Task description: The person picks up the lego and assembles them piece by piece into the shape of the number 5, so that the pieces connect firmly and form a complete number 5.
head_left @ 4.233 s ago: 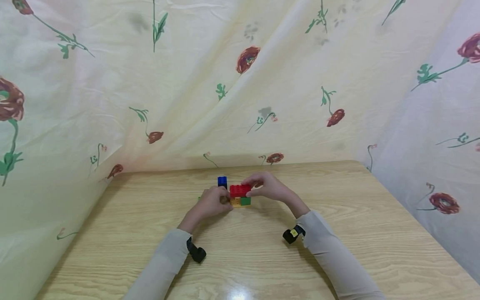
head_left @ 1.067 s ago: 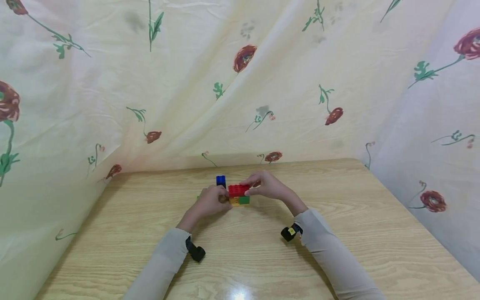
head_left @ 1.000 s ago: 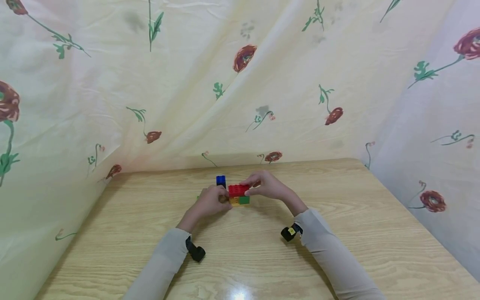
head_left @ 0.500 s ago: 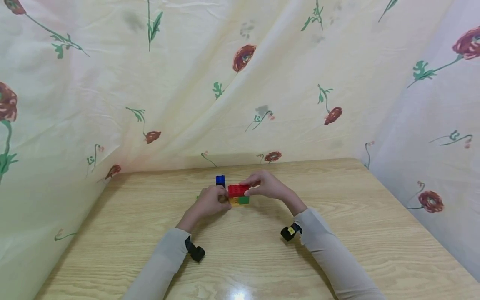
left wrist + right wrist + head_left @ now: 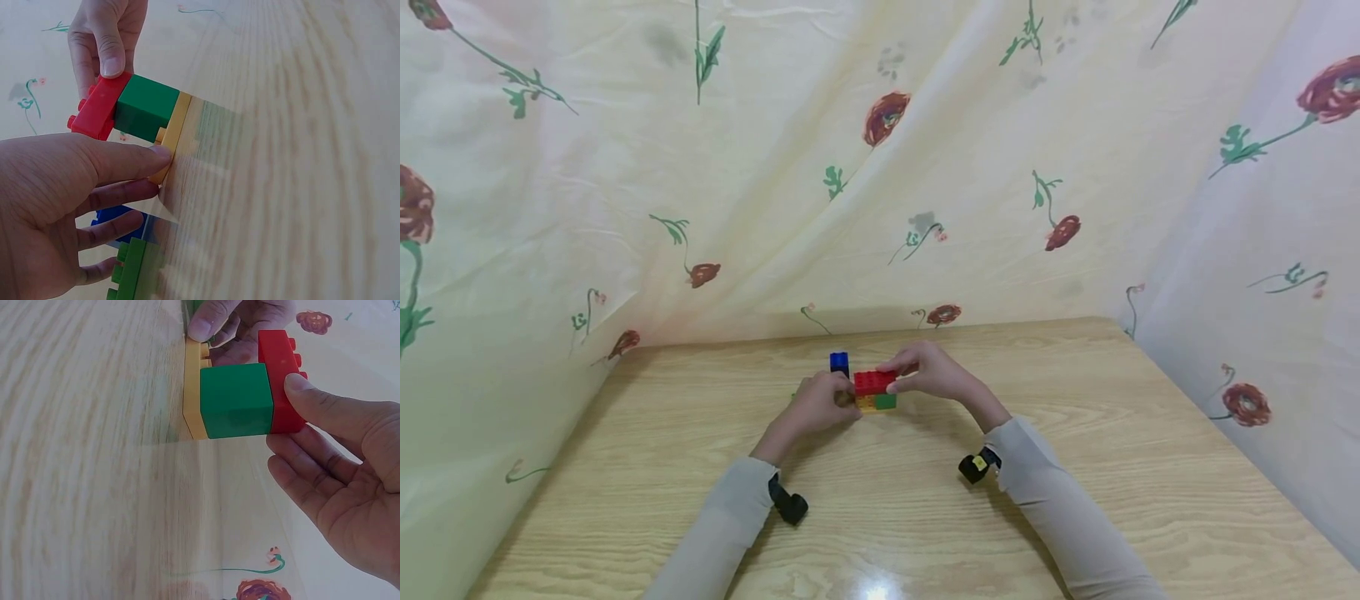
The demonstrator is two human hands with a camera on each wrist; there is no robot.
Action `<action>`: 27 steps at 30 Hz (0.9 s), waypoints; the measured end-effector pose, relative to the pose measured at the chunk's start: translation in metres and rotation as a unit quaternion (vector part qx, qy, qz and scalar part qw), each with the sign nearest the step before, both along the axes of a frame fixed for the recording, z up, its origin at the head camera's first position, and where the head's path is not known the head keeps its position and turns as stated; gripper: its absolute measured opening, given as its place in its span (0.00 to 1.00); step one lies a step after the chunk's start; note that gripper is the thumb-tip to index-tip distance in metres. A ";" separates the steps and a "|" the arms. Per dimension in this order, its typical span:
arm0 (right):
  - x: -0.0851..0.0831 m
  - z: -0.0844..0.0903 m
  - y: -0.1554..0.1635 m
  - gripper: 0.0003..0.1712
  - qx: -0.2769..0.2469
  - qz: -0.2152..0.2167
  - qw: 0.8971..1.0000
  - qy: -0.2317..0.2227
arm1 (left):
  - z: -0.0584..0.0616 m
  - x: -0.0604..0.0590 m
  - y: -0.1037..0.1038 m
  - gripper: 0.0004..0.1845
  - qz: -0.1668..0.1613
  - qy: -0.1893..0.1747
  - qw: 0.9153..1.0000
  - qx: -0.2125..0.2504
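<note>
Glossy wooden table [image 5: 1075, 500]; floral cloth [image 5: 625, 167] behind, possibly curtain.

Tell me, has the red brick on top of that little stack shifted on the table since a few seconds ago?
No. The red brick keeps its place beside the blue brick; both slide slightly together in the frame, so only the camera moved.

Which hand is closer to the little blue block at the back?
Left. The left hand sits just in front of the blue block; the right hand is farther right, gripping the red block.
</note>
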State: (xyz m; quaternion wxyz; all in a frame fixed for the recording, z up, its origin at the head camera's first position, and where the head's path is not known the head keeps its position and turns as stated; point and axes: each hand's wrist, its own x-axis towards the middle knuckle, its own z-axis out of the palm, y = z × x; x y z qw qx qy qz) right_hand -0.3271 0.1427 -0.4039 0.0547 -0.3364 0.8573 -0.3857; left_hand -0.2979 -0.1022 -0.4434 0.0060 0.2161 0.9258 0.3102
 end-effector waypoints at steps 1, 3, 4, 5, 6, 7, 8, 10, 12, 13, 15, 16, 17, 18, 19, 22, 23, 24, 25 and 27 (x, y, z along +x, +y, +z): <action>0.000 0.000 0.000 0.20 0.000 -0.001 1.000 -0.001 | 0.000 0.000 0.000 0.13 0.000 0.000 1.000 -0.001; 0.000 0.000 -0.001 0.20 -0.001 -0.003 1.000 -0.004 | 0.000 0.000 0.000 0.13 -0.002 0.002 1.000 -0.004; 0.000 -0.001 -0.002 0.20 -0.002 -0.004 1.000 -0.005 | -0.001 -0.001 -0.001 0.13 -0.002 0.003 1.000 -0.005; 0.000 -0.001 -0.002 0.20 -0.005 -0.003 1.000 -0.006 | -0.001 -0.001 -0.001 0.12 -0.003 0.004 1.000 -0.007; 0.000 -0.001 -0.003 0.20 -0.006 -0.004 1.000 -0.006 | -0.002 -0.001 -0.001 0.12 -0.003 0.005 1.000 -0.007; 0.000 -0.002 -0.003 0.20 -0.008 -0.004 1.000 -0.006 | -0.002 -0.002 -0.001 0.12 -0.004 0.006 1.000 -0.008; 0.000 -0.002 -0.003 0.20 -0.010 -0.003 1.000 -0.007 | -0.003 -0.002 -0.002 0.12 -0.004 0.006 1.000 -0.008; -0.001 -0.002 -0.003 0.20 -0.012 -0.005 1.000 -0.008 | -0.003 -0.002 -0.002 0.12 -0.004 0.007 1.000 -0.009; -0.001 -0.001 -0.004 0.20 -0.010 -0.008 1.000 -0.010 | -0.003 -0.003 -0.002 0.12 -0.004 0.006 1.000 -0.008; -0.001 -0.001 -0.004 0.20 -0.009 -0.009 1.000 -0.011 | -0.003 -0.003 -0.002 0.12 -0.004 0.007 1.000 -0.009; -0.001 -0.001 -0.004 0.20 -0.005 -0.011 1.000 -0.011 | -0.004 -0.003 -0.003 0.12 -0.004 0.006 1.000 -0.008; -0.001 -0.001 -0.004 0.20 -0.003 -0.011 1.000 -0.011 | -0.004 -0.003 -0.003 0.12 -0.004 0.007 1.000 -0.007; -0.001 -0.001 -0.004 0.20 0.000 -0.011 1.000 -0.010 | -0.004 -0.003 -0.003 0.13 -0.005 0.007 1.000 -0.005; -0.001 -0.001 -0.004 0.20 0.001 -0.012 1.000 -0.010 | -0.004 -0.003 -0.003 0.12 -0.006 0.007 1.000 -0.004; 0.000 -0.001 -0.003 0.20 0.003 -0.011 1.000 -0.008 | -0.004 -0.002 -0.002 0.12 -0.007 0.008 1.000 -0.003; 0.001 0.000 -0.003 0.20 0.005 -0.011 1.000 -0.010 | -0.004 -0.002 -0.002 0.12 -0.010 0.009 1.000 0.000; 0.002 0.000 -0.003 0.20 0.005 -0.011 1.000 -0.011 | -0.004 -0.002 -0.002 0.12 -0.010 0.009 1.000 0.000; 0.002 0.001 -0.003 0.20 0.005 -0.011 1.000 -0.012 | -0.004 -0.002 -0.002 0.12 -0.010 0.010 1.000 -0.001; 0.003 0.001 -0.003 0.19 0.005 -0.010 1.000 -0.012 | -0.004 -0.002 -0.002 0.12 -0.010 0.010 1.000 -0.001; 0.003 0.003 -0.003 0.20 0.003 -0.010 1.000 -0.011 | -0.003 -0.002 -0.002 0.12 -0.011 0.012 1.000 -0.003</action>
